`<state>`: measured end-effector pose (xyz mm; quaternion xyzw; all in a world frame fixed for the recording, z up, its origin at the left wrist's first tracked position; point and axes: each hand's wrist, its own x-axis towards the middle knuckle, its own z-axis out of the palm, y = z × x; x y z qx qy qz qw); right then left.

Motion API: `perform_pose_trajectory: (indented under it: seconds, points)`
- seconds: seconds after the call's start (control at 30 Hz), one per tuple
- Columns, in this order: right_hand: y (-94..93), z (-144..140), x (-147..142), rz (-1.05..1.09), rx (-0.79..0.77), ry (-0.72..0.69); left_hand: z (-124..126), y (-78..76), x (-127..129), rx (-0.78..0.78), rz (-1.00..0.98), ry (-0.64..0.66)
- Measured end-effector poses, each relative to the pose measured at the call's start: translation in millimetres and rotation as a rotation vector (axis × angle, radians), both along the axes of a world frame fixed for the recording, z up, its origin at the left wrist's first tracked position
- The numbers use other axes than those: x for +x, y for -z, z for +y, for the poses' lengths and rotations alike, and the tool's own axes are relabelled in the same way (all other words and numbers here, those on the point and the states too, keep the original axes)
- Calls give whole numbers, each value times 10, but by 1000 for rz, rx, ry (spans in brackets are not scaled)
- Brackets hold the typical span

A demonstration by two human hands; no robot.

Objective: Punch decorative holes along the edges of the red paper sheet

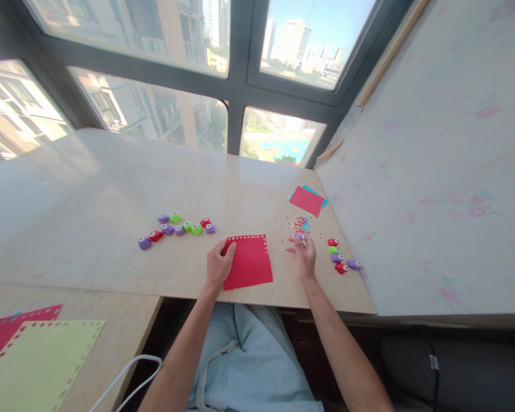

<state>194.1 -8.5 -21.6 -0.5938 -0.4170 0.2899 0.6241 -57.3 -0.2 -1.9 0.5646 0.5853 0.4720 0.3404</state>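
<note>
A red paper sheet (249, 261) with punched holes along its top and right edges lies on the wooden table (90, 200) in front of me. My left hand (219, 264) rests on the sheet's left edge, thumb on the paper. My right hand (303, 256) hovers to the right of the sheet, fingers pinched on a small purple punch (299, 236). Just beyond that hand lies a heap of tiny paper cut-outs (301, 224).
Several small craft punches (178, 226) in purple, green and red lie left of centre. More punches (340, 258) sit right of my right hand. Red and teal sheets (306, 200) lie farther back. Punched pink and yellow sheets (38, 355) are at lower left. A wall panel (433, 171) rises at right.
</note>
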Motion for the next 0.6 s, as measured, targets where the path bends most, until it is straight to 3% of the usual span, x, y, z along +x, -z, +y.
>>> perform_pose_trajectory:
  seconds: [0.1, 0.17, 0.3, 0.4, 0.5, 0.6]
  points:
    - [-19, 21, 10, 62, -26, -200, -2, 1, 7, 7, 7, 24]
    - [-17, 64, 29, -27, -24, -257, -3, 3, 10, 8, 10, 41]
    - [9, 180, 60, -345, 105, -131, -11, -1, 11, 9, 28, 52]
    - [20, 235, 51, -382, 204, -25, -16, -7, 15, 12, 36, 61]
    - [28, 250, 32, -341, 185, -9, -20, -9, 22, 17, 38, 62]
    - [36, 250, 13, -451, 122, 1, -27, -4, 26, 18, 0, 75]
